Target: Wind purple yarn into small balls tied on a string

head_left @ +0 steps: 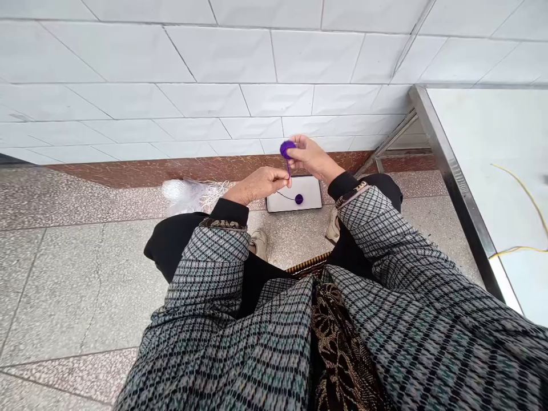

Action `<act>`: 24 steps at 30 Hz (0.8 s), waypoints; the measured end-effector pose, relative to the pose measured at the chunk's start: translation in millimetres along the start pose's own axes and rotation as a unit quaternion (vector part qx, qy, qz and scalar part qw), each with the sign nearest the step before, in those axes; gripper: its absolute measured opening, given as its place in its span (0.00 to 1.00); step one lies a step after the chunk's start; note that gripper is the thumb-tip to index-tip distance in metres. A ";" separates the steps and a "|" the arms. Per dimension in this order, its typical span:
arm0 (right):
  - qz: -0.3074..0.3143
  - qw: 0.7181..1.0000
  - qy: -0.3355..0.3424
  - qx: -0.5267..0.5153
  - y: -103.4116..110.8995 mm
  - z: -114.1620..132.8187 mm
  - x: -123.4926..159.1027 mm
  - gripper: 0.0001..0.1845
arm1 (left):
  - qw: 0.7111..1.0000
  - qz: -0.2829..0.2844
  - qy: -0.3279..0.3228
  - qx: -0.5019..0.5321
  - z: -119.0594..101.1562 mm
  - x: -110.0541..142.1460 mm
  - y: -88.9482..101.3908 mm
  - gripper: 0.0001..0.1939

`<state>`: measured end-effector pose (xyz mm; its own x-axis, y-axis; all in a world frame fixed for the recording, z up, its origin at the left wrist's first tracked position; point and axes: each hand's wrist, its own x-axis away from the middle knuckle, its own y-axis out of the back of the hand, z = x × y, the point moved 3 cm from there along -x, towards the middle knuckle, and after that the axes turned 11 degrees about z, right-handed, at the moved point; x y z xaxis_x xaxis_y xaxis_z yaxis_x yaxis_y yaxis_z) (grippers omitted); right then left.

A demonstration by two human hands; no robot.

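My right hand [310, 157] is closed around a small ball of purple yarn [287, 149], held up in front of the tiled wall. From that ball a short strand runs down to my left hand [269, 184], whose thumb and fingers pinch the yarn. Below both hands a white shallow tray [306, 185] with a dark rim rests on the floor. A second, dark purple yarn ball [298, 199] lies in it, with a thin thread leading from it up toward my left hand.
On the floor at left lies a clear plastic bag [182, 191] beside white strands [214, 193]. A metal-edged table [454, 171] stands at right, with a yellow cord [520, 182] on its top. The white tiled wall [214, 54] is close ahead. My shoes [259, 242] flank the tray.
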<state>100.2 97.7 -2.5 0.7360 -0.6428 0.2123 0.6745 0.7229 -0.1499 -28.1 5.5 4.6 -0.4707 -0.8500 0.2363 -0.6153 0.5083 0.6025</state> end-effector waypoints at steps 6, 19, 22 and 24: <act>0.213 0.944 -0.143 0.209 -9.5 -11.7 13.2 0.18 | 0.990 -0.134 0.045 0.014 3.3 7.8 14.1 0.11; 0.007 0.999 -0.029 -0.046 2.2 5.5 5.6 0.13 | 0.999 -0.006 0.008 0.033 0.1 3.2 3.4 0.12; 0.124 0.976 -0.125 0.130 -2.2 -5.7 9.7 0.17 | 0.995 -0.082 0.021 0.042 0.1 6.6 11.0 0.11; 0.245 0.947 -0.138 0.154 -8.3 -7.1 15.9 0.17 | 0.987 -0.144 0.045 0.049 3.2 8.6 16.8 0.10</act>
<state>106.7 79.7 -4.8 0.8845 -0.1512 0.4413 0.1764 0.9842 -0.0165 -44.5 7.2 14.3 -0.2119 -0.9680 0.1344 -0.7764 0.2503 0.5785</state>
